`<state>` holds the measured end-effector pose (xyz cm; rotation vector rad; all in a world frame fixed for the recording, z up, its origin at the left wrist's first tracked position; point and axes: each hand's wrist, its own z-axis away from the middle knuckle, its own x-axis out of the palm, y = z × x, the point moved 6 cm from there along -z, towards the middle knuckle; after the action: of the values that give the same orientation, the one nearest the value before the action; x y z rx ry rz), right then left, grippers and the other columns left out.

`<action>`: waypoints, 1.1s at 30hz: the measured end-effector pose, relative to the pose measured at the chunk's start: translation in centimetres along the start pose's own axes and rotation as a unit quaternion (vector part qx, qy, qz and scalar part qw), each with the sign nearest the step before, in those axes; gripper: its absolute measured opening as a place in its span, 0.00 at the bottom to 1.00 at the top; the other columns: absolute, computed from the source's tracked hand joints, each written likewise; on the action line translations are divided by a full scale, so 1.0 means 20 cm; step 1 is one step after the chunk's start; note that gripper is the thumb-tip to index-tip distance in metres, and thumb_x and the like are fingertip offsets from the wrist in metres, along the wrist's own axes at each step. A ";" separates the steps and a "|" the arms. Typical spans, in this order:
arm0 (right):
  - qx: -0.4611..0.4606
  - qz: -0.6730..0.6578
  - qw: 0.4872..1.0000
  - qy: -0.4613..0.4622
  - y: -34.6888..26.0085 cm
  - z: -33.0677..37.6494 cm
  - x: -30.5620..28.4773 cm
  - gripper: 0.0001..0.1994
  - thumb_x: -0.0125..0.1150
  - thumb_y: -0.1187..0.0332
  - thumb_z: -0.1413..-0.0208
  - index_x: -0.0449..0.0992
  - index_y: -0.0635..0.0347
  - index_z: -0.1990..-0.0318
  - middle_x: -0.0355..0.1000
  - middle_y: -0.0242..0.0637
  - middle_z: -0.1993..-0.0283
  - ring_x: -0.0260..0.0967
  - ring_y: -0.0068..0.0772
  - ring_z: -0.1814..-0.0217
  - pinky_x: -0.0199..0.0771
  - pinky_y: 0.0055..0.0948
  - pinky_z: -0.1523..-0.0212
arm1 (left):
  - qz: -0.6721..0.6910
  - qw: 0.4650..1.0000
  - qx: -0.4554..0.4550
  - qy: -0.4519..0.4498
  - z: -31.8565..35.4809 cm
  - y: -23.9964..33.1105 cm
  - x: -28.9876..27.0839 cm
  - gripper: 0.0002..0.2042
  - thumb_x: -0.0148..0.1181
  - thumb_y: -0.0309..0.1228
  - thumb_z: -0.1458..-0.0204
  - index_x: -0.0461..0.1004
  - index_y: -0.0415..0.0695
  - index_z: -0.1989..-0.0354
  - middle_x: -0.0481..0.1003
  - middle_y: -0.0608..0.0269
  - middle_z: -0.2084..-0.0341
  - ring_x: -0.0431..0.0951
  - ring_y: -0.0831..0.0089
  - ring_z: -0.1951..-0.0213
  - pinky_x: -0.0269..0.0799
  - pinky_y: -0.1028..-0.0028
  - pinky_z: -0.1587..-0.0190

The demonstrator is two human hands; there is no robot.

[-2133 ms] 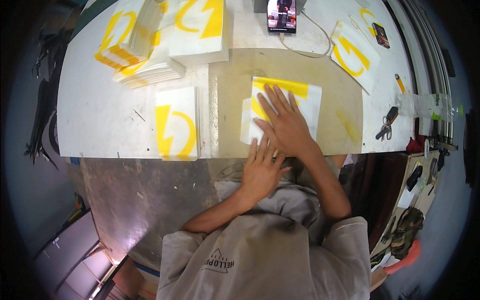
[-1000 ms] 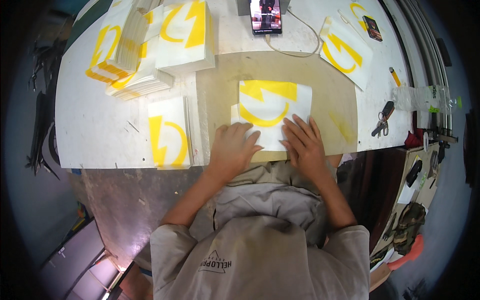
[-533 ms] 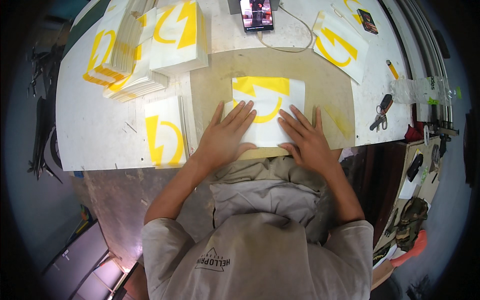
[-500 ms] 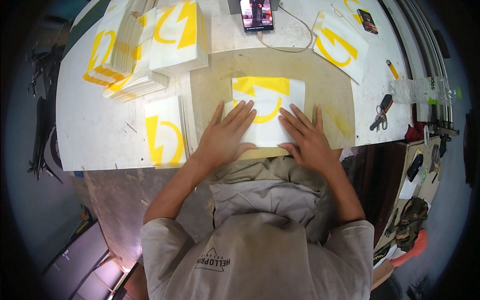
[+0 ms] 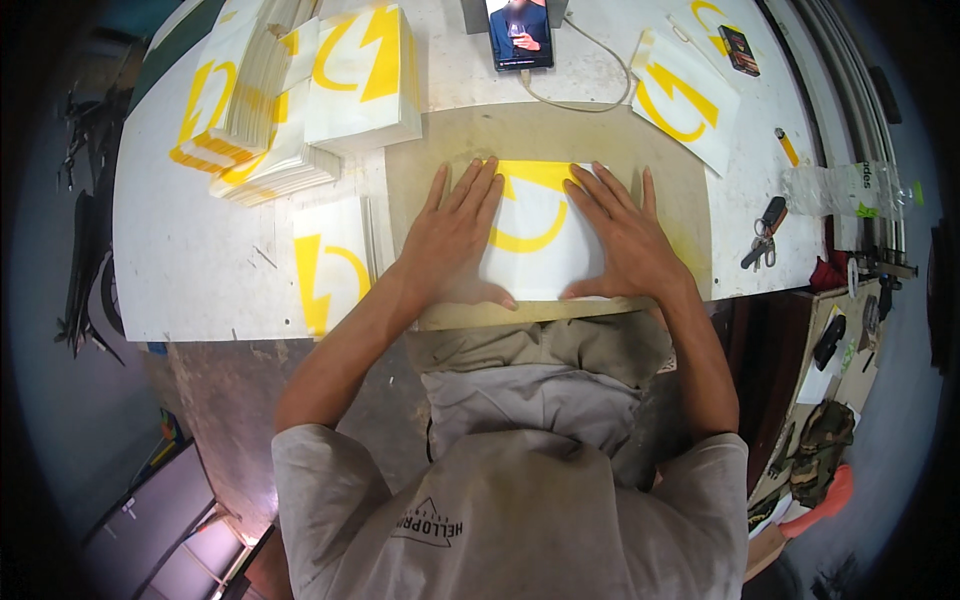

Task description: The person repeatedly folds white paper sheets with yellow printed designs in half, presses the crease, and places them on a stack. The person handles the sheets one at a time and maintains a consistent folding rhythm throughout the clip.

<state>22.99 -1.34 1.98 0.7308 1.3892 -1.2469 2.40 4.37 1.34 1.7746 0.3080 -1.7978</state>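
Note:
A folded white sheet with a bold yellow print (image 5: 540, 262) lies flat on a tan board (image 5: 430, 135) at the table's near edge. My left hand (image 5: 455, 235) is open and presses on the sheet's left side, fingertips near its far edge and thumb near the bottom edge. Mirroring it, my right hand (image 5: 630, 240) lies open on the right side with its fingers spread. Both palms hide the side edges of the sheet. Nothing is gripped in either hand.
Tall stacks of like-printed folded pieces (image 5: 365, 75) stand at the far left, a low pile (image 5: 333, 265) nearer. A cabled phone (image 5: 520, 35) is at the back. To the right are a printed piece (image 5: 685, 100), lighter (image 5: 786, 147), keys (image 5: 765, 235) and plastic bottle (image 5: 840, 188).
Both hands have slid away from me and outward over the sheet, fingertips now at its far edge. The top edge of the sheet looks lower and folded flatter.

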 end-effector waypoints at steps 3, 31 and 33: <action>-0.008 -0.043 0.998 0.045 -0.08 -0.06 0.02 0.52 0.70 0.38 0.53 0.62 0.63 0.26 0.57 0.46 0.21 0.47 0.49 0.16 0.26 0.75 0.22 | 0.008 1.000 0.000 0.002 -0.01 0.00 0.01 0.76 0.65 0.80 0.76 0.52 0.25 0.27 0.49 0.33 0.24 0.46 0.43 0.21 0.38 0.42 0.22; -0.047 -0.128 0.966 0.220 -0.22 0.31 0.13 0.18 0.70 0.76 0.50 0.82 0.62 0.49 0.77 0.38 0.47 0.73 0.42 0.41 0.62 0.61 0.29 | 0.068 0.977 -0.003 0.200 0.23 0.28 0.10 0.20 0.67 0.30 0.46 0.79 0.43 0.43 0.81 0.62 0.50 0.79 0.65 0.48 0.62 0.48 0.30; -0.050 -0.109 0.966 0.230 -0.21 0.28 0.12 0.18 0.68 0.78 0.52 0.82 0.62 0.51 0.78 0.39 0.48 0.73 0.42 0.42 0.64 0.60 0.30 | 0.062 0.976 -0.008 0.207 0.22 0.27 0.09 0.17 0.67 0.23 0.49 0.82 0.43 0.49 0.81 0.64 0.55 0.79 0.66 0.52 0.67 0.52 0.33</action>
<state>20.31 -8.25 1.55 0.8492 1.9418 -1.2094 1.78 -2.86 1.27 2.1003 0.3654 -1.3257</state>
